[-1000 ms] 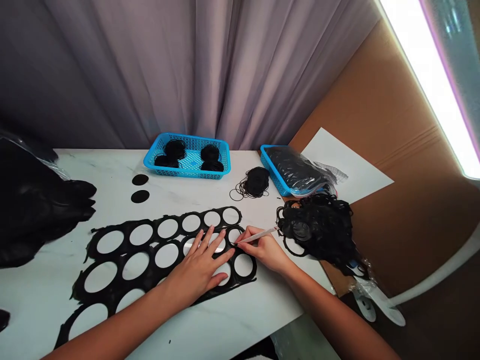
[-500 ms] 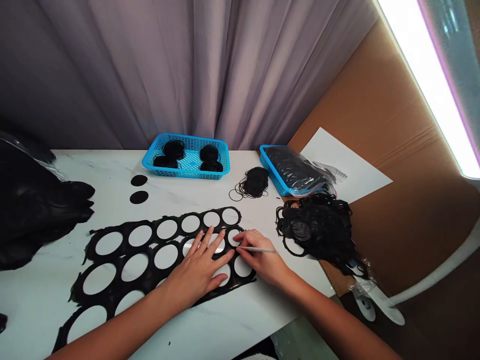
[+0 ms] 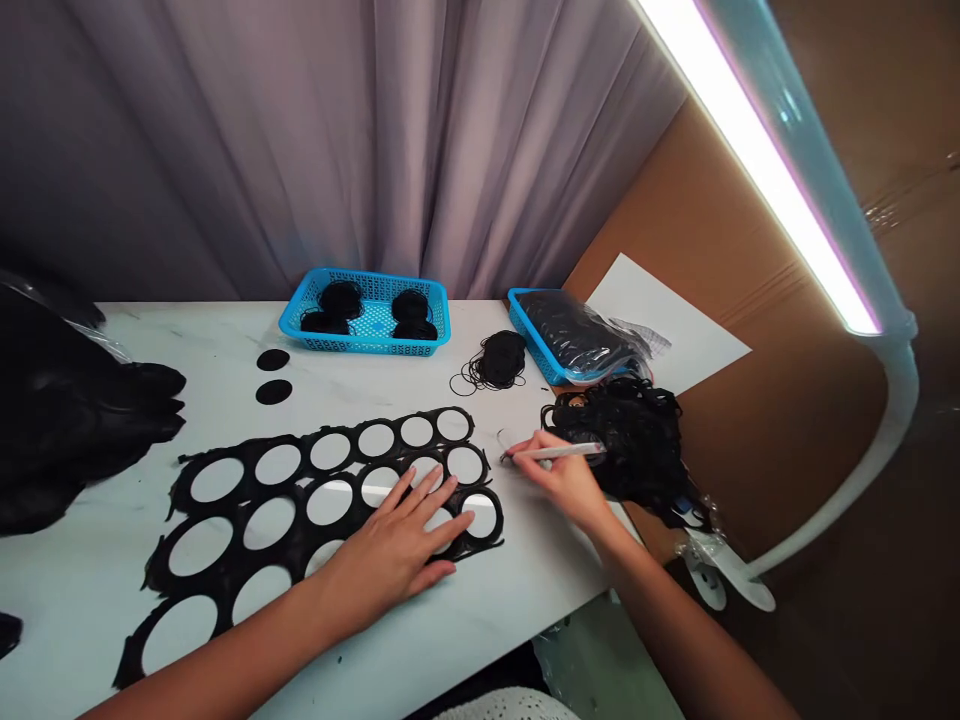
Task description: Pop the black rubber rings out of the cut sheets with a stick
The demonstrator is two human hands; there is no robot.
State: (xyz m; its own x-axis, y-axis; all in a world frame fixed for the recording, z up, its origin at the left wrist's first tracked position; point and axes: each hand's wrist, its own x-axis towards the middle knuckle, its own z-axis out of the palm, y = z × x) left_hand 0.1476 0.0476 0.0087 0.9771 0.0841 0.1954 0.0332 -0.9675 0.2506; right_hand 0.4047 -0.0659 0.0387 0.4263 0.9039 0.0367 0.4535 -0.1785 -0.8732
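L hand (image 3: pixel 390 548) flat on the black sheet w/ round cut-outs (image 3: pixel 304 458), fingers spread, palm down, not clenched, nothing gripped; fingertips reach the right end of the sheet, over the lower holes. R hand (image 3: pixel 564 482) pinches a slim white pen-shaped tool (image 3: pixel 553 452) btw thumb & fingers, tip pointing left, just right of the sheet. Can't tell if the tip touches the tabletop. A thin ring (image 3: pixel 503 441) lies right by the tip.

Sheet lies flat on a white marble-look tabletop (image 3: pixel 225 345), two rows+ of holes, tabletop showing thru them, ragged edges, lower-left end running toward the table's front edge.

Behind it: two black discs (image 3: pixel 273 375) side by side-ish, one above the other. Blue plastic basket (image 3: pixel 364 347) w/ four black coiled bundles (image 3: pixel 341 298) inside. Loose black coil (image 3: pixel 499 360) on the table btw the baskets. 2nd blue basket (image 3: pixel 526 335) holds a clear bag of black rings (image 3: pixel 574 333). Big black tangle of rings (image 3: pixel 626 440) just beside R hand. Far left, a black heap in plastic (image 3: pixel 67 400). White paper sheet (image 3: pixel 667 320) on cardboard (image 3: pixel 757 420) at right, purple-grey curtain (image 3: pixel 300 150) at back, LED lamp (image 3: pixel 757 150) overhead.
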